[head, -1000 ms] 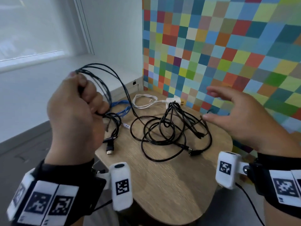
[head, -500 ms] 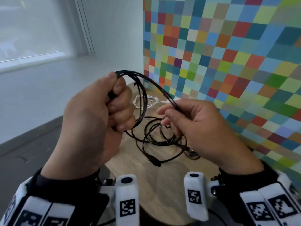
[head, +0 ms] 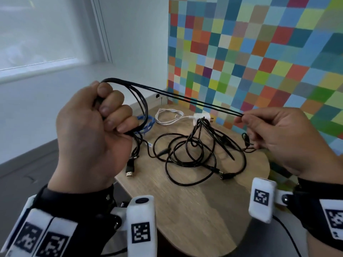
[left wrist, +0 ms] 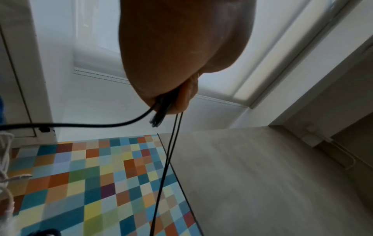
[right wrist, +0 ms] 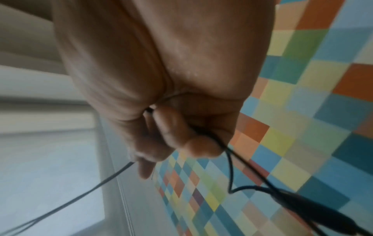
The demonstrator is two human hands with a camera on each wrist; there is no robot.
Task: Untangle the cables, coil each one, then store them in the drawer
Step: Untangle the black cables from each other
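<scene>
My left hand (head: 104,115) is fisted round a bundle of black cable loops (head: 143,108) held above the table's left edge; an HDMI plug (head: 130,169) hangs below it. Two thin black strands (head: 185,98) run taut from that fist to my right hand (head: 248,121), which pinches them between thumb and fingers at the right. The left wrist view shows the strands (left wrist: 169,151) leaving the fist (left wrist: 171,102). In the right wrist view the fingers (right wrist: 201,146) pinch the thin cable (right wrist: 230,167). A tangle of black cables (head: 194,151) lies on the wooden table (head: 185,210).
A white charger with its cable (head: 172,117) and a blue cable (head: 146,123) lie at the table's far side. A multicoloured checked wall (head: 259,52) stands close behind and to the right. Grey floor (head: 22,164) lies left of the table. No drawer is in view.
A second ago my right hand was open; it then took the strands near my left fist and has drawn them out to the right, pulling them taut.
</scene>
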